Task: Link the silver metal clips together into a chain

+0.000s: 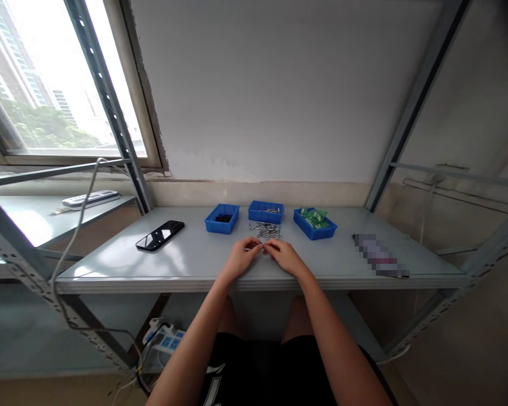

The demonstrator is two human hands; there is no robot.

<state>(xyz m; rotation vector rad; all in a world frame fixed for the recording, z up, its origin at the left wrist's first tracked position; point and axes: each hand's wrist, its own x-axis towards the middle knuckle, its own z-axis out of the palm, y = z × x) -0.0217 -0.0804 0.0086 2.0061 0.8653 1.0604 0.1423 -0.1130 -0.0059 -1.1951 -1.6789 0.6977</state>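
We find L hand (pixel 242 258) & R hand (pixel 286 256) pinched near-closed, can't tell on what, nr thin shiny metal pcs (pixel 268 231), smooth grey table (pixel 336 260), rect blue bin (pixel 265 216) behind.

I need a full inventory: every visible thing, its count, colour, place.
Table: one, grey, centre
Trays: three, blue, table's back
Small pieces: uncountable, dark, left tray
Metal pieces: many, silvery, middle tray, table
Packets: several, green, right tray
Phone: one, black, table's left
Masked item: one, pixelated, table's right
Power strips: two, whitish, left shelf, below table
Window: one, brown-framed, upper left
Wall: one, whitish, behind
Posts: several, grey, both sides
Cables: several, mostly pale, both sides
Legs: two, black shorts, below
Forearms: two, bare, front
Hands: two, bare, table's front
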